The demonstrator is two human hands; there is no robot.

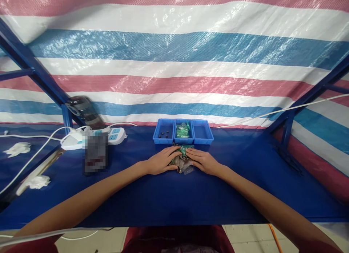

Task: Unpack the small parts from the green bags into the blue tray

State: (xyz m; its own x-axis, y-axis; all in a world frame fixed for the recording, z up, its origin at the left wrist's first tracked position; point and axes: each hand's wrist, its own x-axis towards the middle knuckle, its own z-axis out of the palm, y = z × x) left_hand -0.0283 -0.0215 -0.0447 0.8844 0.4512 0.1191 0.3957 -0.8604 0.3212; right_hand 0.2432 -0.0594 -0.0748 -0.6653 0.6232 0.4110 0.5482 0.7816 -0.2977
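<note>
Two hands — plastic bags [183, 162] between

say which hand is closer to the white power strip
Left. The left hand rests at the left of the plastic bags, rightward of the white power strip; the right hand is farther, at their right.

No text, label, brand, number or sign can be read anywhere here.
</note>
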